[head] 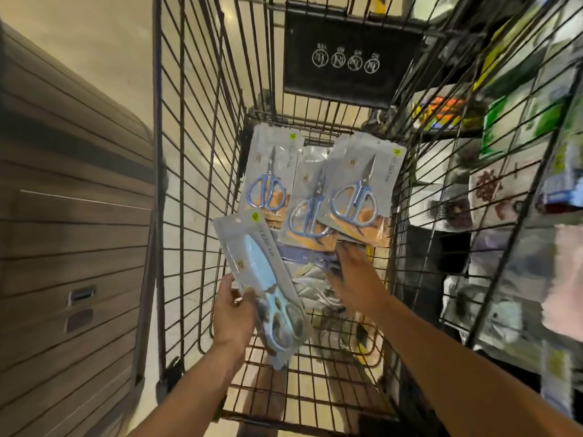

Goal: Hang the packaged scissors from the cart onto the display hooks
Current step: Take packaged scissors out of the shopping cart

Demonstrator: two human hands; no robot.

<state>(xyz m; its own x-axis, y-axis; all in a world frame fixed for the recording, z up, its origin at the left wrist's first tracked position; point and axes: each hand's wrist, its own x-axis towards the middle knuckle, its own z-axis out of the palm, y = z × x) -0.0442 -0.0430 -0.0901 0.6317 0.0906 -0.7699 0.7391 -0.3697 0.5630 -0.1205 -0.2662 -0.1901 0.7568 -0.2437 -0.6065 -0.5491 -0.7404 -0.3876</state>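
Left hand point(233, 316), lower centre of frame, pinches a long pack of light-blue scissors point(262, 285) by its lower end, thumb on front, fingers behind; pack tilts up-left, hang end w/ yellow sticker at top. Right hand point(353, 275), centre-right, reaches down into the wire cart point(189, 152), fingers stretched toward the pile, blurred; looks like it holds nothing, but can't tell if fingertips touch a pack.

Rest of stock lies at centre of frame in the cart: three packs of round-handled scissors, one at left point(268, 178), one in the middle point(307, 212), one at right point(359, 187), overlapping, w/ more clear packs point(309, 279) under them. Display shelves point(520, 184) run down the right edge, seen thru cart wire, blurred; no hooks made out.

Risks, as I judge:
- Held pack gripped at one end only, heavy handles near the hand, long end free: could swing or slip out if left hand loosens while attention is on the right.
- Packs are slick plastic and overlapped: grabbing one may drag a neighbour, or pick two at once.
- Small packs could snag or poke thru cart wire gaps.
- Hang end is far from the grip, so a regrip is needed before hooking = drop chance.
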